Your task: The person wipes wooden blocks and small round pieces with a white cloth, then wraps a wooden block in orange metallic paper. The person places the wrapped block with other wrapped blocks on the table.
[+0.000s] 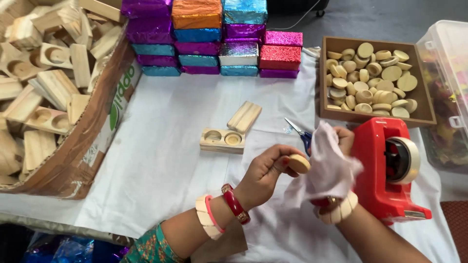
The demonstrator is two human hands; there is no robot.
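My left hand (265,173) pinches a small round wooden disc (299,163) between thumb and fingers. My right hand (341,146) clutches a pale pink cloth (327,168) pressed against the disc's side. Ahead on the white sheet lies a wooden block (222,141) with two round recesses, one of them filled with a disc. A flat wooden lid (244,117) leans beside it. Both wrists wear bangles.
A cardboard box (97,131) of wooden blocks sits at left. Shiny wrapped boxes (214,39) are stacked at the back. A brown tray (373,117) holds several wooden discs. A red tape dispenser (385,170) stands right of my hands, with blue-handled scissors (300,132) behind them and a clear plastic bin (448,92) far right.
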